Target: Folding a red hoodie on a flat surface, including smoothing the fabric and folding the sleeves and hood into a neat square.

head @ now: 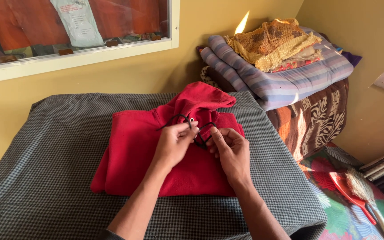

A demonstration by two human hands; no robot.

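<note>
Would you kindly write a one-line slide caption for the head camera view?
Left hand and right hand pinch the dark drawstring of a folded red hoodie on a checked cloth-covered table.

The red hoodie [165, 151] looks like soft, matt fleece – its dark drawstring [201, 133] a thin woven cord – on a checked woven cloth [58, 151], rough and dull.

Head camera looks steeply down, close over the table [45, 146].

Folded red hoodie [156, 151], black drawstring [203, 133]
</note>
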